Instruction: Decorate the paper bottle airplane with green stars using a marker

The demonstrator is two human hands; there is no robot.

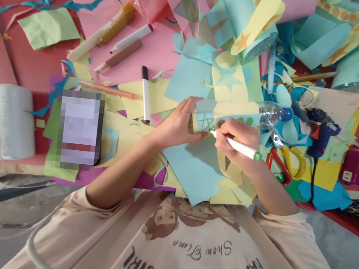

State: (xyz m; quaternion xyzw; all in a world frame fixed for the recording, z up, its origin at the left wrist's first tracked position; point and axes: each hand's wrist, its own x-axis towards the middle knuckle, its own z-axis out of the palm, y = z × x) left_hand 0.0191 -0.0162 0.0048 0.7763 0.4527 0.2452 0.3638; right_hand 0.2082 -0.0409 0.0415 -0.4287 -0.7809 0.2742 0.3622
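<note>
A clear plastic bottle [269, 114] with a blue cap lies on its side, its body wrapped in pale yellow and light blue paper [236, 109]. My left hand [181, 122] is closed around the bottle's wrapped left end. Between the fingers of my right hand [238, 143] is a white marker [239, 147] with a green end, its tip at the paper near a green star outline [205, 122]. Darker green shapes show on the wrap beside my right fingers, partly covered by them. A light blue sheet [195, 168] lies beneath both hands.
Red-and-yellow-handled scissors [281, 158] and a dark blue glue gun [323, 139] with a cord lie at right. Several markers, including a black-capped one [145, 94], lie at left near a phone [80, 128]. Paper-covered bottles [355, 65] and paper scraps crowd the back.
</note>
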